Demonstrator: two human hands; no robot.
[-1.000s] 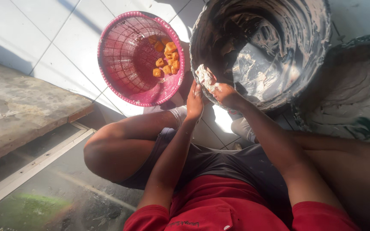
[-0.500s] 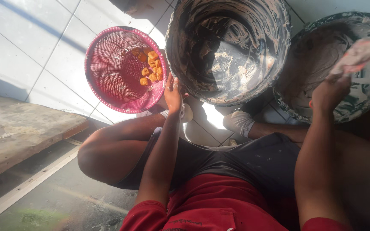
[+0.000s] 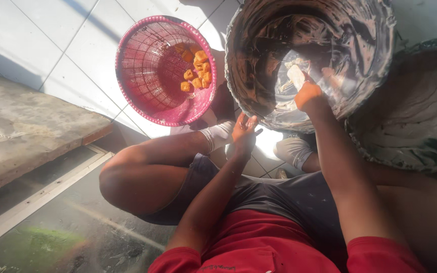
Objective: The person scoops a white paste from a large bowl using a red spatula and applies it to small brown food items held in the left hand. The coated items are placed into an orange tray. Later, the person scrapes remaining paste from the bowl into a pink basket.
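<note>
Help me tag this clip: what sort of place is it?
Probably a home or small food-prep spot on a sunlit tiled floor: a person sits at a smeared bucket, beside a pink basket of orange pieces.

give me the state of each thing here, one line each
pink basket: tilted, a few orange pieces inside
middle bucket: tilted toward the person, walls smeared white
right bucket: smeared white inside
right hand: inside the middle bucket, gripping a pale lump
left hand: at the middle bucket's near rim, holding nothing clear
</note>
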